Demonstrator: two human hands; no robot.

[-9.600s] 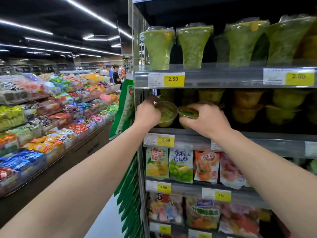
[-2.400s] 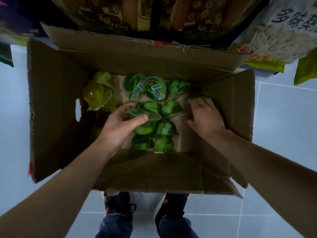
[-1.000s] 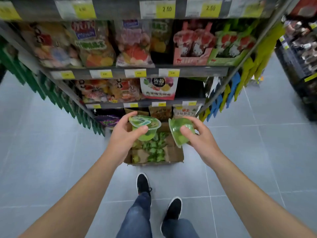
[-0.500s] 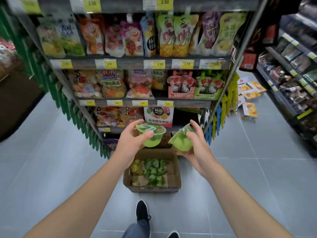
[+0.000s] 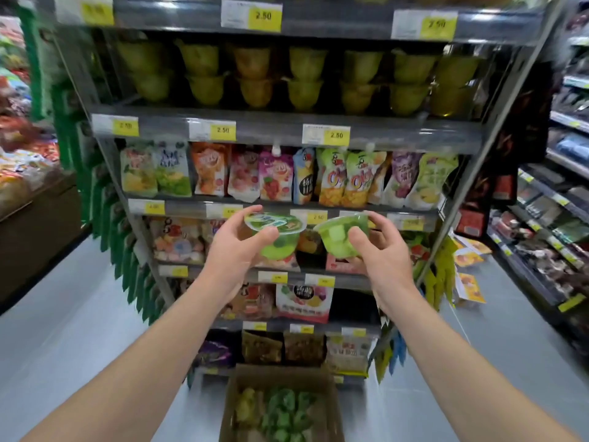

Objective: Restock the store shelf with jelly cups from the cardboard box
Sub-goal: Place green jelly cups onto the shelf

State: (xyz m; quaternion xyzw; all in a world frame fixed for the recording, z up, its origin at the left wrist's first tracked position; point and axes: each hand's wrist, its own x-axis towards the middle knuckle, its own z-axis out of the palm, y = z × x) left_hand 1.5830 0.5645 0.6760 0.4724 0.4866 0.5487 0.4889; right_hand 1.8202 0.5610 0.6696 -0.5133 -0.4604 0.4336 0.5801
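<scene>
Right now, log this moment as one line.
left hand: holds green jelly cup | right hand: holds second cup | box: on floor | shelf: unreached

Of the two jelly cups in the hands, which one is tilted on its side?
The cup in the right hand: that cup leans so its green side faces the camera. The left hand holds its cup upright, lid up.

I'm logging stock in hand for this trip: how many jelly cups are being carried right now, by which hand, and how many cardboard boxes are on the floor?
Green jelly cup in left hand: 1
Green jelly cup in right hand: 1
Cardboard box on the floor: 1
Total: 3 things, 2 of them cups in hand. Cups left in the box are too blurred to count.
</scene>
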